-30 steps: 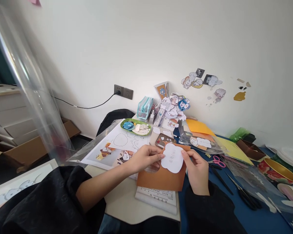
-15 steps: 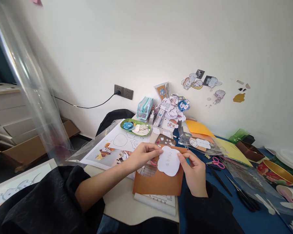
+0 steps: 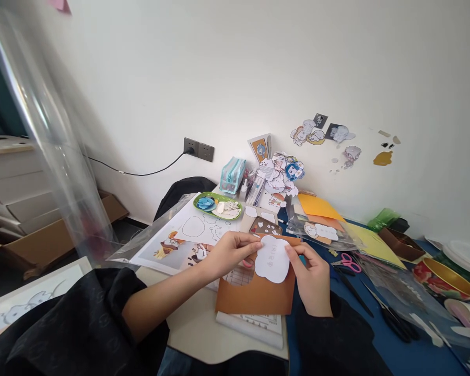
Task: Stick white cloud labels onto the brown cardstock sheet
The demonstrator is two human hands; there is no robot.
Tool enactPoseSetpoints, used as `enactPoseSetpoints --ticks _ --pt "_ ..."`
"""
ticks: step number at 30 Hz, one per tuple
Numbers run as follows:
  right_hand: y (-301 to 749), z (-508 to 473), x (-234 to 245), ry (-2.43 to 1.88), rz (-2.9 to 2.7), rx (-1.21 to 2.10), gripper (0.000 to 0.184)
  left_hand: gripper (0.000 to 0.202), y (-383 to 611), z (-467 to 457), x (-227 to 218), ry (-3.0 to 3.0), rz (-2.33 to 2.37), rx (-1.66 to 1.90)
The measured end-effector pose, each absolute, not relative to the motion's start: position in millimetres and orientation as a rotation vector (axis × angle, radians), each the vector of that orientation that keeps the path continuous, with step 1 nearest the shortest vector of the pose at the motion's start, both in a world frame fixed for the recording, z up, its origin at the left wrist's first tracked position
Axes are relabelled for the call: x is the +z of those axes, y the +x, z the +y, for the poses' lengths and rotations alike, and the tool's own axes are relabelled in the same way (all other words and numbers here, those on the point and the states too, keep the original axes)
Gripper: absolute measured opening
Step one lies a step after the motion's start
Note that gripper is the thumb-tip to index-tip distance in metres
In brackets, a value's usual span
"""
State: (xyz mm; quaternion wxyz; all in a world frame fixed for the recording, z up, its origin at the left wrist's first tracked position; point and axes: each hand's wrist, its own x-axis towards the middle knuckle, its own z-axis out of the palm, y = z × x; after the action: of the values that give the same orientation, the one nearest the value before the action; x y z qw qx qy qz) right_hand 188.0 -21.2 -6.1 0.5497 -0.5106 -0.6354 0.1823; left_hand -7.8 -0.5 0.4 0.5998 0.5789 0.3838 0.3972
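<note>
Between my two hands is a white cloud-shaped paper cutout (image 3: 272, 263) with faint handwriting on it. My left hand (image 3: 235, 250) pinches its upper left edge between thumb and fingers. On the opposite side, my right hand (image 3: 308, 271) grips the upper right edge with thumb and fingertips. Behind the cutout lies a brown-orange sheet (image 3: 254, 300) with a rounded piece cut out of its left part. Whether the hands also grip that sheet is not visible. Beneath it a rolled printed paper (image 3: 250, 330) shows at the table's front.
A green tray (image 3: 218, 205) of blue and white pieces stands behind the hands. Drawn sheets (image 3: 191, 225) lie left. On the blue surface at right are pink scissors (image 3: 350, 262), black scissors (image 3: 391, 316) and a red-gold bowl (image 3: 446, 277). Paper cutouts (image 3: 276, 175) stand near the wall.
The brown-orange sheet and the white cutout sit very slightly further right in view. Both hands keep their pinch, and little else differs.
</note>
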Motion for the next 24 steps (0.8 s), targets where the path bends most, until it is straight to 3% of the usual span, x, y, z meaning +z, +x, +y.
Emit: enactPoseSetpoints --ticks 17,24 --pt "184.5 -20.7 -7.8 -1.192 -1.531 0.261 0.029 0.039 -1.8 -4.0 -1.4 1.287 0.964 1.016" --pt "188.4 -24.2 -3.3 -1.201 -1.487 -0.128 0.034 0.037 0.8 -9.3 -0.3 1.275 0.952 1.084"
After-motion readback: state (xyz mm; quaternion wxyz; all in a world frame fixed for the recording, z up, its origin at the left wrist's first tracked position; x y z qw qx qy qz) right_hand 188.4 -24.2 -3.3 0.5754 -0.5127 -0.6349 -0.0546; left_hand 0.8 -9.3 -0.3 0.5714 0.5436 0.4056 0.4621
